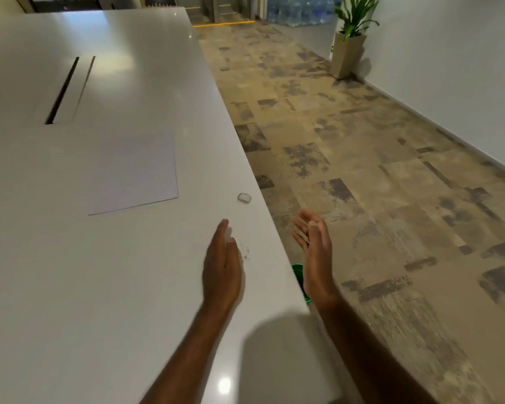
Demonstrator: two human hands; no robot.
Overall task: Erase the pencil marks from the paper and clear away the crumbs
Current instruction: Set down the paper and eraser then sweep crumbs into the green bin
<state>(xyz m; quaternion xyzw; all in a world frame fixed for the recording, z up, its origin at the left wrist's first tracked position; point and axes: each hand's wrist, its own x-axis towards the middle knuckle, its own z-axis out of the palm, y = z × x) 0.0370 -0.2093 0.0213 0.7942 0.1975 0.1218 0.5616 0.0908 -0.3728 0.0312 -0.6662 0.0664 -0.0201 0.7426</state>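
Observation:
A white sheet of paper point(134, 173) lies flat on the white table point(99, 272); I see no pencil marks on it from here. A small whitish eraser point(244, 198) sits near the table's right edge. A little patch of dark crumbs point(246, 252) lies on the table just right of my left hand point(222, 268), which stands on its edge on the tabletop with straight fingers. My right hand point(314, 252) hovers beyond the table's edge, palm turned toward the table, fingers relaxed and holding nothing.
Something green point(299, 277) shows below the table's edge, partly hidden behind my right hand. A long cable slot point(62, 90) cuts the table farther back. Patterned carpet floor point(362, 170) lies to the right, with a potted plant point(349, 39) by the wall.

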